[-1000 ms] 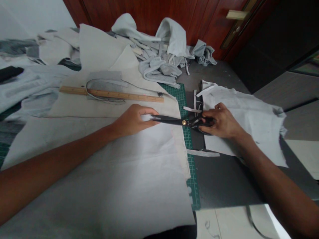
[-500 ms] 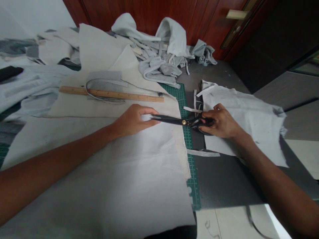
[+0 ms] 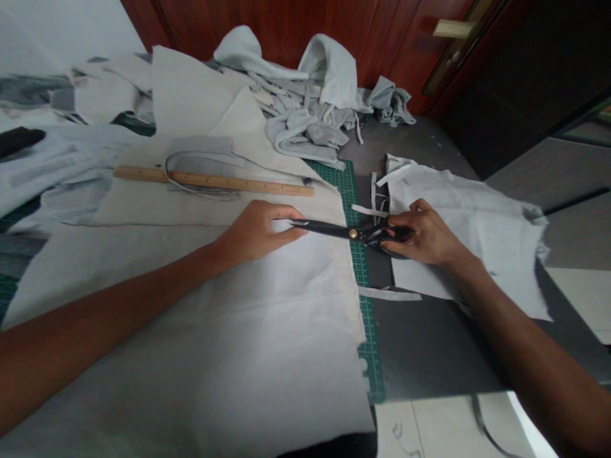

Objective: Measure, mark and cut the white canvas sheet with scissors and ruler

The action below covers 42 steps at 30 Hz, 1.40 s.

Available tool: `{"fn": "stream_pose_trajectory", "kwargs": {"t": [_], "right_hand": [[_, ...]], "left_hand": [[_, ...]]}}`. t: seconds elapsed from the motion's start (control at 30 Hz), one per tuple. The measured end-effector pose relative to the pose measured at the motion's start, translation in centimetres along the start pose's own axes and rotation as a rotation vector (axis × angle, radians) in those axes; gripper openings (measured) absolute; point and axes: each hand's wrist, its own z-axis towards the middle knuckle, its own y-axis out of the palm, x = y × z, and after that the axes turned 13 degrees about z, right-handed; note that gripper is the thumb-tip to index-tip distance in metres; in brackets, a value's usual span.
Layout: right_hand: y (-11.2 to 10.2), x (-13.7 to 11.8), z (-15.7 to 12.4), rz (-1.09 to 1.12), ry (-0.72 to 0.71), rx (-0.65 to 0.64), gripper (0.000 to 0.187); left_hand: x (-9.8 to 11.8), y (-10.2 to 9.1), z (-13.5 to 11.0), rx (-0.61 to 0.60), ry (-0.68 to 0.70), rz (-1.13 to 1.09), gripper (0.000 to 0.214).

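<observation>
In the middle, my left hand (image 3: pixel 262 230) is closed on a bit of white fabric (image 3: pixel 267 343), thumb and fingers curled round the tips of the black scissors (image 3: pixel 334 229). My right hand (image 3: pixel 422 234) grips the handles of these scissors, whose blades point left and look almost closed. Under the blades runs the upper part of the large white sheet. A wooden ruler (image 3: pixel 267 185) lies on cream fabric (image 3: pixel 138 207) just beyond my left hand, with a thin looped strip (image 3: pixel 200 191) across it.
A green cutting mat (image 3: pixel 375 375) shows beneath the fabric's right edge. White cloth (image 3: pixel 477 216) lies under and beyond my right hand. Narrow fabric strips (image 3: pixel 391 294) are on the dark table (image 3: pixel 429 343). Grey scraps (image 3: pixel 310 127) are heaped at the back, before a red-brown door (image 3: pixel 382 38).
The scissors have shifted very slightly to the right. Both hands stay nearly where they were, and the fabric lies the same.
</observation>
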Motion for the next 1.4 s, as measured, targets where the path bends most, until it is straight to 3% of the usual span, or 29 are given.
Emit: {"fn": "stream_pose_trajectory", "kwargs": {"t": [0.4, 0.67, 0.83, 1.0, 1.4], "right_hand": [[-0.12, 0.3, -0.08, -0.015, 0.012, -0.001, 0.037], [-0.56, 0.46, -0.13, -0.047, -0.011, -0.039, 0.032], [-0.29, 0.53, -0.17, -0.06, -0.004, 0.004, 0.03], [-0.07, 0.23, -0.1, -0.061, -0.012, 0.043, 0.028], [-0.49, 0.85, -0.21, -0.056, -0.067, -0.013, 0.034]], "left_hand": [[0.12, 0.36, -0.27, 0.03, -0.048, 0.087, 0.026], [0.15, 0.45, -0.58, 0.033, -0.127, 0.268, 0.033], [0.17, 0.45, -0.58, 0.021, -0.141, 0.326, 0.037], [0.12, 0.44, -0.58, 0.035, -0.136, 0.334, 0.04], [0.05, 0.44, -0.57, 0.031, -0.132, 0.308, 0.042]]}}
